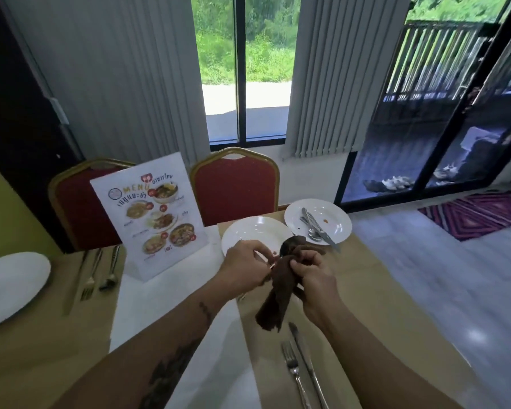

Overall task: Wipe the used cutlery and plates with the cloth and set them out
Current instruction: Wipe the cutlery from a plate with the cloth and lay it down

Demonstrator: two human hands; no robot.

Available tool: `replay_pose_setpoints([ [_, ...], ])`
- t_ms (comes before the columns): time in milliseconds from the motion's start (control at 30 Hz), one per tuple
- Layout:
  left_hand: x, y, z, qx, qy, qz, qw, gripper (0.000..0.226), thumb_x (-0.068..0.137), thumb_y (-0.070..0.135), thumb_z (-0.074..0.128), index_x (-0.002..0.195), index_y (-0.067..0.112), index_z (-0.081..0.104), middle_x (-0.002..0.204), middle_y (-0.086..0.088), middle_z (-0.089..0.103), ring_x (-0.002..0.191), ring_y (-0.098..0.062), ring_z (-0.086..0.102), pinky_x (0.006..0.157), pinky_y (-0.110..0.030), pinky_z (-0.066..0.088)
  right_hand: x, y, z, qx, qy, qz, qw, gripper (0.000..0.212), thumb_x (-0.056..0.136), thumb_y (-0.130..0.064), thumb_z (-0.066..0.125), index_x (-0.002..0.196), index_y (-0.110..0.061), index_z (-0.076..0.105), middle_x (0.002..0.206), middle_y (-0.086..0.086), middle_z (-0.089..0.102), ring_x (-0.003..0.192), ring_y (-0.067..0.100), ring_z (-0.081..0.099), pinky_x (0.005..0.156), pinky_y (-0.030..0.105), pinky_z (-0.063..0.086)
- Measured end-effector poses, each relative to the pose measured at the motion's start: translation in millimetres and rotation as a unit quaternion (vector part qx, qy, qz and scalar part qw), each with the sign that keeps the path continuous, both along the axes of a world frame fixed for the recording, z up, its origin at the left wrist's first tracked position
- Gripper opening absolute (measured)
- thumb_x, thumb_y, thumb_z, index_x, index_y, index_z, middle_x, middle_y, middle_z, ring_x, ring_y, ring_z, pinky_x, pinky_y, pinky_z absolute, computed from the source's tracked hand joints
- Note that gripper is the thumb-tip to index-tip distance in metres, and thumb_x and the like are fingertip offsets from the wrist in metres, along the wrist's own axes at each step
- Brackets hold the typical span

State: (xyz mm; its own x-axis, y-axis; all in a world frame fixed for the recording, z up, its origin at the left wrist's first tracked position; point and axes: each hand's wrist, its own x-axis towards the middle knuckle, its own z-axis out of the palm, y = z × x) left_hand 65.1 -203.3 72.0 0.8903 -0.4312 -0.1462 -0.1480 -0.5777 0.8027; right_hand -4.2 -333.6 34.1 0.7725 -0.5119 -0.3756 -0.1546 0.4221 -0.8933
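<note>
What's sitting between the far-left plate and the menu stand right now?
In the head view, a knife, fork and spoon lie side by side between the plate and the menu stand.

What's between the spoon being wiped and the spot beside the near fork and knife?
Nothing visible. The left hand holds the spoon by its handle, the right hand grips the cloth round its bowl, above the table. The cloth's loose end hangs just beyond the knife tip; the fork lies beside it.
</note>
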Motion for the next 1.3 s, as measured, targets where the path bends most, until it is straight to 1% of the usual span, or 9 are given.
replay_pose_setpoints([
  [133, -17, 15, 3, -0.028, 0.033, 0.017, 0.999, 0.018, 0.072, 0.002, 0.073, 0.078, 0.019, 0.073, 0.079, -0.002, 0.072, 0.076, -0.017, 0.069, 0.057, -0.021, 0.051, -4, 20, 16, -0.14, -0.026, -0.06, 0.988, 0.018, 0.084, 0.009, 0.065, 0.083, -0.009, 0.061, 0.086, 0.012, 0.071, 0.081, 0.026, 0.068, 0.064, 0.031, 0.055],
  [300, -22, 27, 11, -0.065, 0.054, 0.013, 0.996, 0.019, 0.072, 0.003, 0.074, 0.082, 0.019, 0.075, 0.077, -0.001, 0.074, 0.077, -0.017, 0.072, 0.072, -0.031, 0.06, -3, 32, 37, -0.235, -0.035, -0.094, 0.967, 0.015, 0.077, -0.003, 0.066, 0.085, -0.013, 0.057, 0.087, 0.011, 0.07, 0.085, 0.034, 0.07, 0.076, 0.051, 0.06],
  [400, -15, 34, 20, -0.089, 0.063, 0.012, 0.994, 0.019, 0.069, 0.005, 0.075, 0.08, 0.02, 0.076, 0.078, -0.002, 0.075, 0.081, -0.02, 0.072, 0.071, -0.031, 0.058, -1, 29, 50, -0.258, -0.05, -0.126, 0.956, 0.016, 0.082, -0.001, 0.064, 0.086, -0.014, 0.056, 0.088, 0.008, 0.069, 0.089, 0.031, 0.068, 0.078, 0.042, 0.057],
  [600, -20, 31, 24, -0.132, 0.074, 0.006, 0.988, 0.021, 0.074, -0.002, 0.067, 0.084, 0.015, 0.075, 0.079, -0.006, 0.074, 0.08, -0.023, 0.07, 0.067, -0.033, 0.057, 0, 28, 52, -0.136, -0.056, -0.075, 0.986, 0.026, 0.09, 0.003, 0.062, 0.109, -0.013, 0.055, 0.108, 0.01, 0.065, 0.097, 0.023, 0.065, 0.078, 0.035, 0.058],
  [733, -32, 26, 22, -0.168, 0.091, 0.003, 0.981, 0.018, 0.077, 0.0, 0.072, 0.091, 0.012, 0.075, 0.086, -0.009, 0.075, 0.084, -0.025, 0.073, 0.083, -0.04, 0.061, -4, 23, 51, -0.082, -0.051, -0.129, 0.987, 0.023, 0.091, 0.003, 0.061, 0.108, -0.013, 0.059, 0.106, 0.012, 0.068, 0.096, 0.029, 0.068, 0.081, 0.041, 0.059],
  [933, -39, 28, 19, -0.188, 0.058, 0.08, 0.977, 0.017, 0.077, 0.006, 0.077, 0.09, 0.017, 0.073, 0.081, 0.0, 0.075, 0.08, -0.015, 0.071, 0.071, -0.025, 0.055, -4, 17, 48, 0.033, -0.068, -0.128, 0.989, 0.016, 0.096, 0.0, 0.057, 0.106, -0.013, 0.057, 0.11, 0.02, 0.068, 0.093, 0.032, 0.066, 0.069, 0.037, 0.056],
  [1100, -43, 30, 15, -0.155, 0.019, 0.055, 0.986, 0.017, 0.086, 0.007, 0.068, 0.094, 0.021, 0.073, 0.08, 0.003, 0.074, 0.076, -0.01, 0.07, 0.062, -0.015, 0.054, -8, 27, 44, 0.003, -0.056, -0.029, 0.998, 0.026, 0.093, 0.001, 0.061, 0.118, -0.007, 0.059, 0.112, 0.021, 0.07, 0.095, 0.035, 0.07, 0.062, 0.036, 0.056],
  [1200, -48, 31, 17, -0.149, 0.042, 0.024, 0.988, 0.013, 0.086, 0.008, 0.068, 0.092, 0.017, 0.075, 0.078, -0.001, 0.074, 0.071, -0.015, 0.071, 0.064, -0.024, 0.059, -6, 28, 41, -0.04, -0.04, -0.064, 0.996, 0.025, 0.088, 0.003, 0.063, 0.109, -0.009, 0.061, 0.108, 0.02, 0.071, 0.092, 0.033, 0.071, 0.065, 0.035, 0.057],
  [1300, -44, 30, 28, -0.116, -0.032, 0.069, 0.99, 0.013, 0.087, 0.011, 0.065, 0.085, 0.019, 0.074, 0.078, 0.004, 0.071, 0.073, -0.009, 0.066, 0.059, -0.017, 0.049, -9, 26, 43, -0.091, -0.036, -0.056, 0.994, 0.021, 0.087, 0.005, 0.062, 0.097, -0.013, 0.054, 0.098, 0.017, 0.069, 0.084, 0.028, 0.068, 0.068, 0.037, 0.055],
])
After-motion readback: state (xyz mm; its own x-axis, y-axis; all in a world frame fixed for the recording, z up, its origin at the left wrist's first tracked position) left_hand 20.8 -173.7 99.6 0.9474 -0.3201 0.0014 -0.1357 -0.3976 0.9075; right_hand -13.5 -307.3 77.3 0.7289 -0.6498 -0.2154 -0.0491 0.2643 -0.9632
